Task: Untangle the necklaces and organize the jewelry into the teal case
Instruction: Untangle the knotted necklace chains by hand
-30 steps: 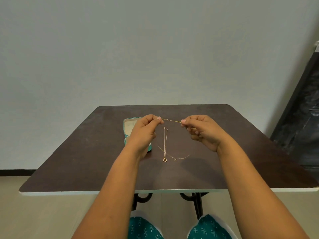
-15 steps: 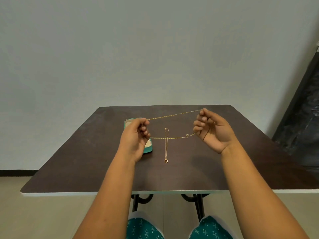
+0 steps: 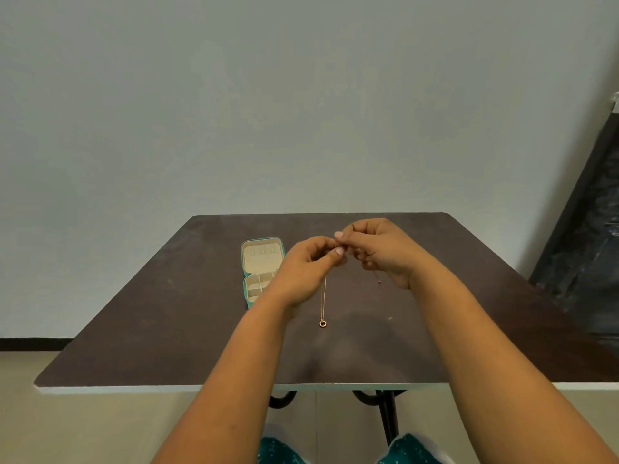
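Necklace (image 3: 323, 301) hangs straight down from the pinching left hand (image 3: 306, 267) and right hand (image 3: 378, 251); its pendant dangles right of the teal case (image 3: 249, 286); the left is nearer.

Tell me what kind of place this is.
Likely a plain room at home: a small dark table against a bare wall, tiled floor, and an open teal case on the table.

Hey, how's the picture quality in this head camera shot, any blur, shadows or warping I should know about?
Head view: even, soft light with no glare; the hands cast a faint shadow on the table; wide-angle warping bends the table's edges; the thin necklace chain is barely resolved, its ring pendant clearer; the teal case is sharp.
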